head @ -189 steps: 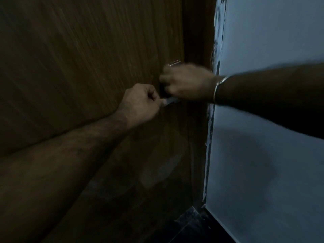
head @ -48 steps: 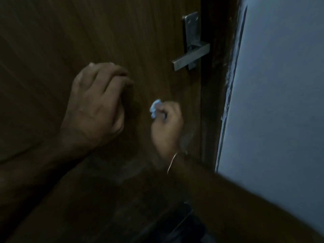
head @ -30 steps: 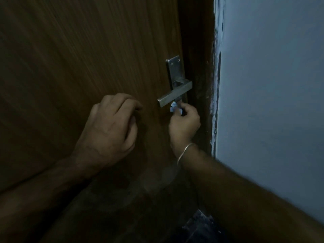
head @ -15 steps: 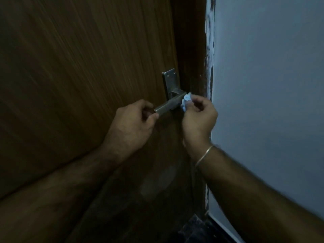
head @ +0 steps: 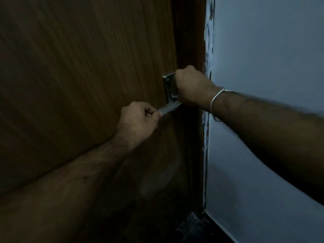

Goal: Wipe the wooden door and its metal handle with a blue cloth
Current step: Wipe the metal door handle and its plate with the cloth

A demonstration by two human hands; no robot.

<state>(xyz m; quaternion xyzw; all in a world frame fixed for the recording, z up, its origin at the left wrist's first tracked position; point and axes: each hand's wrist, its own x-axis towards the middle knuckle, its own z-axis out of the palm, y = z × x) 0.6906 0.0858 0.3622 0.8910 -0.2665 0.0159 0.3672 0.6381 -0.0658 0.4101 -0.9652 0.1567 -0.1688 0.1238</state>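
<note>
The brown wooden door (head: 84, 71) fills the left of the head view in dim light. Its metal handle (head: 169, 106) is a lever sticking out from an upright backplate near the door's right edge. My left hand (head: 138, 120) pinches the free end of the lever. My right hand (head: 192, 86), with a thin bangle at the wrist, is closed in a fist and pressed against the backplate above the lever. The blue cloth is hidden inside that fist.
A dark door frame (head: 191, 41) runs down right of the door. A pale blue-grey wall (head: 263, 50) fills the right side, its edge chipped. Dark floor (head: 189, 228) shows at the bottom.
My right hand has moved up from the inner end of the lever onto the backplate, and the blue cloth no longer shows. My left hand still holds the lever's end.
</note>
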